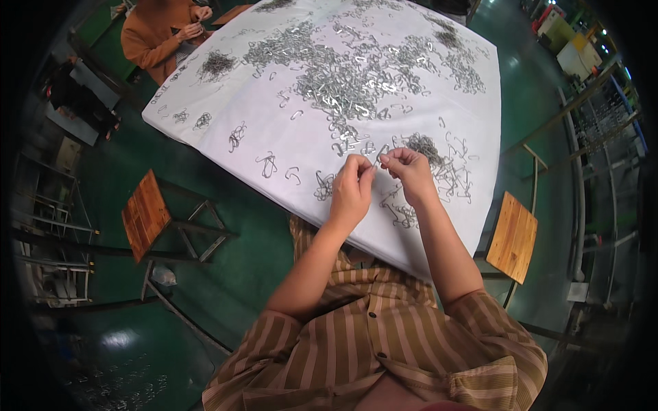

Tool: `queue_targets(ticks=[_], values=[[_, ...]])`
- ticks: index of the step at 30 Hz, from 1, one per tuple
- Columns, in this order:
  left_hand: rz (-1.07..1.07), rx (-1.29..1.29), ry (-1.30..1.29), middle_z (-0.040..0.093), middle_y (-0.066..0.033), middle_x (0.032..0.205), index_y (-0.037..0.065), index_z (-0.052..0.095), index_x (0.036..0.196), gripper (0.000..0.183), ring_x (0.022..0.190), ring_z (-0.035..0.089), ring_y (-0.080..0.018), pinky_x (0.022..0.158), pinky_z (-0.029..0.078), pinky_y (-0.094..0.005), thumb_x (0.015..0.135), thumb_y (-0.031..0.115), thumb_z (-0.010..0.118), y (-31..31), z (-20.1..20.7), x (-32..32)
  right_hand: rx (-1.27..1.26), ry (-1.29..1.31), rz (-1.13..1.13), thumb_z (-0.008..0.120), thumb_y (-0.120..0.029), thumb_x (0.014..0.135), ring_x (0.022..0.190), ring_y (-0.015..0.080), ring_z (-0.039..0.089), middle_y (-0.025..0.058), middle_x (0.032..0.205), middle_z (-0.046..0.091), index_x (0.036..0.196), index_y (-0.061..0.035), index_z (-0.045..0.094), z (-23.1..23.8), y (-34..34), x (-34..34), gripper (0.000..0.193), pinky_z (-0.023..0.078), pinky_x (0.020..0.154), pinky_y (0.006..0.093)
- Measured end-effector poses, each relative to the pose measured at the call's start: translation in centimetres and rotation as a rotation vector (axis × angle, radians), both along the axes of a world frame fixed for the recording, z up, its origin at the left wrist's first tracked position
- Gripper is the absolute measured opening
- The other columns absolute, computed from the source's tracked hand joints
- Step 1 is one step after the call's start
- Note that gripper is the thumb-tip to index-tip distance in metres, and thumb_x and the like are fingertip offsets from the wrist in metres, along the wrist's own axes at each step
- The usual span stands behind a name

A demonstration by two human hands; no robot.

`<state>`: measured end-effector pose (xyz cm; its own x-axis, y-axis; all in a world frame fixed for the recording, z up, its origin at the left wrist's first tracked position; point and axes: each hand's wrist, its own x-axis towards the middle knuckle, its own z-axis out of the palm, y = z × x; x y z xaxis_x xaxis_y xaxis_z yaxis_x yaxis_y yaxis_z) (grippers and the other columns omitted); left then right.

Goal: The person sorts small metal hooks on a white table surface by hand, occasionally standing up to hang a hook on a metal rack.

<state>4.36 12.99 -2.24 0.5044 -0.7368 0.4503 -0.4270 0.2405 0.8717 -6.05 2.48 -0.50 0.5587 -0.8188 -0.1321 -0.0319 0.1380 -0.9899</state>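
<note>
Above the near edge of the white-covered table (267, 123), my left hand (351, 192) and my right hand (412, 175) meet with fingertips pinched. Between them is a small bent metal clip (380, 155), partly hidden by the fingers. Beside my left hand lies a small heap of wire hooks (323, 186). A darker bundle of thin wire pieces (421, 145) sits just beyond my right hand. Loose hooks (454, 172) spread to its right, and more hooks (403, 214) lie under my right wrist. Farther off is a wide scatter of shiny metal clips (343, 75).
Small groups of hooks (267, 164) line the table's left side, near another dark wire bundle (216, 65). A person in an orange-brown top (152, 42) works at the far left. Wooden stools stand left (146, 216) and right (513, 238) on the green floor (240, 274).
</note>
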Motion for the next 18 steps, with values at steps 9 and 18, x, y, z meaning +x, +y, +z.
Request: queue_targets(ticks=[9,18], values=[[0.175,-0.019,-0.332,0.055,-0.0116,0.075,0.002,0.049,0.085,0.007,0.069,0.053,-0.0305,0.064,0.041,-0.0398,0.082,0.002,0.056,-0.7,0.4,-0.9,-0.032,-0.085,-0.080,0.072,-0.010,0.077,0.060,0.0063,0.051,0.0019,0.068,0.061,0.077,-0.0005,0.063,1.7,2.1,-1.1,0.013,0.040,0.057,0.0199],[0.227,-0.017,-0.584,0.055,-0.0079,0.081,0.005,0.049,0.084,0.012,0.077,0.052,-0.0282,0.072,0.038,-0.0393,0.078,0.001,0.058,-1.2,0.7,-1.1,-0.021,-0.139,-0.151,0.071,-0.007,0.076,0.057,0.0047,0.049,0.0015,0.067,0.061,0.074,0.0006,0.063,1.9,2.7,-1.1,0.012,0.038,0.053,0.0186]])
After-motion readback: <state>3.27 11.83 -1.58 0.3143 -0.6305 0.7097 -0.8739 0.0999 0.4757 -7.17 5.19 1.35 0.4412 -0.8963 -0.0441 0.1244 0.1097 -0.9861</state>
